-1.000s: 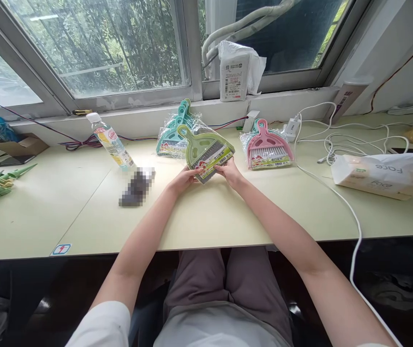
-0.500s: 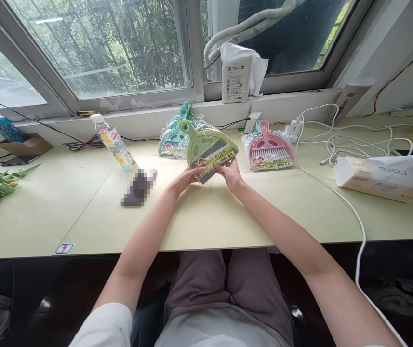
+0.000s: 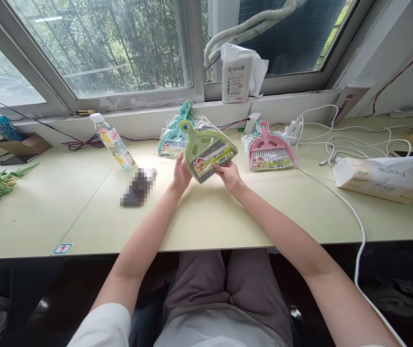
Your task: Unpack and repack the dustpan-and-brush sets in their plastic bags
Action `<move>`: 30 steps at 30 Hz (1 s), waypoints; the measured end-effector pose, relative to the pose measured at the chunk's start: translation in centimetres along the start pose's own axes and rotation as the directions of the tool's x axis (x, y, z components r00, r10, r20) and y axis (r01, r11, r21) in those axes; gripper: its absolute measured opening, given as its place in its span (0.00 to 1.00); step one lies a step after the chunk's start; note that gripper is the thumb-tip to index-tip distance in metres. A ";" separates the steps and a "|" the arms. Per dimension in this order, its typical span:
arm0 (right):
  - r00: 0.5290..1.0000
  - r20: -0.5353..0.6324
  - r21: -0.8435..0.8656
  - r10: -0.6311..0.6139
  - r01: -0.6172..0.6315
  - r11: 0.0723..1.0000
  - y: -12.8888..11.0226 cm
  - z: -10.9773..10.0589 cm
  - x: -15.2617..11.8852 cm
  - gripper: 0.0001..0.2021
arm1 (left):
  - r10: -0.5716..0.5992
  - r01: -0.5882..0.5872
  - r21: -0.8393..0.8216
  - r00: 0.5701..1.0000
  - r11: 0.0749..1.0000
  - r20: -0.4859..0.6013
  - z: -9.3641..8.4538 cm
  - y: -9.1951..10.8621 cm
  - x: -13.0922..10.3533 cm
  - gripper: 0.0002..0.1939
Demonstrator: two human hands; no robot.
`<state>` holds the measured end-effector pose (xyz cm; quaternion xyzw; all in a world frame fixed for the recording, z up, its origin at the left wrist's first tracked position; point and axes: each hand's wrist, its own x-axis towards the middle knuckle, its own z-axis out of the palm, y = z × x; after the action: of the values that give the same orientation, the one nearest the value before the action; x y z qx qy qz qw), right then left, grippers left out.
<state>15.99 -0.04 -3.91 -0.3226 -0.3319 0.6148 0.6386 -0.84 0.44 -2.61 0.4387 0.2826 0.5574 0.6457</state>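
Teal dustpans [image 3: 173, 136] part-hidden bhd green dustpan [image 3: 206, 150], pink pack [image 3: 270, 148] to R.

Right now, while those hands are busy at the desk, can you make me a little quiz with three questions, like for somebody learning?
1. Pick one: what colour is the dustpan-and-brush set that the right hand grips?
A) pink
B) green
C) teal

2. True or false: the bottle is nearer to the left hand than to the right hand.

3. Fill in the blank: the plastic-wrapped set to the right of both hands is ____.

Key: 1. B, green. 2. True. 3. Pink.
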 end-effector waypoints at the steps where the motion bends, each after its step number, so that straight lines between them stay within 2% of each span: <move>1: 1.000 0.022 -0.014 0.018 -0.018 1.000 0.0 0.1 -0.1 0.18 | 0.006 -0.006 -0.020 1.000 1.000 -0.010 0.1 0.3 -0.2 0.34; 5: 0.994 0.096 -0.034 0.046 -0.043 0.999 -0.3 0.2 -0.3 0.18 | -0.050 0.050 -0.027 0.999 0.998 0.012 0.9 1.3 -1.2 0.38; 9: 0.996 0.081 0.002 0.034 -0.035 0.999 -0.6 0.0 -0.3 0.19 | -0.107 0.108 -0.004 0.987 0.994 0.124 1.4 1.0 -1.5 0.30; 11: 0.997 0.076 0.012 0.034 -0.035 0.999 -0.6 0.0 -0.3 0.19 | -0.098 0.100 -0.011 0.986 0.995 0.137 1.3 0.7 -1.5 0.26; 13: 0.997 0.077 0.018 0.030 -0.032 0.999 -0.5 0.1 -0.3 0.19 | -0.074 0.081 -0.045 0.989 0.996 0.130 1.1 0.7 -1.5 0.29; 17: 0.996 0.080 0.015 0.028 -0.030 0.999 -0.4 0.5 -0.5 0.18 | -0.021 0.026 -0.080 0.998 0.996 0.059 0.5 1.6 -1.4 0.43; 21: 0.994 0.099 -0.003 0.052 -0.052 0.999 -0.1 0.7 -0.7 0.18 | 0.053 -0.056 -0.084 0.998 0.995 -0.034 -0.1 2.1 -1.2 0.45; 25: 0.978 0.184 -0.021 0.094 -0.092 0.996 0.3 0.7 -1.0 0.19 | -0.031 0.027 -0.086 0.998 0.996 -0.045 0.2 1.5 -1.0 0.43; 30: 0.958 0.246 -0.072 0.145 -0.131 0.989 0.2 0.7 -1.3 0.19 | -0.133 0.136 -0.091 0.990 0.987 0.037 1.1 0.8 -1.4 0.36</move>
<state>15.25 -1.33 -3.69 -0.2823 -0.4033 0.6843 0.5379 -0.54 -1.17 -1.59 0.3966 0.2753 0.5184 0.7058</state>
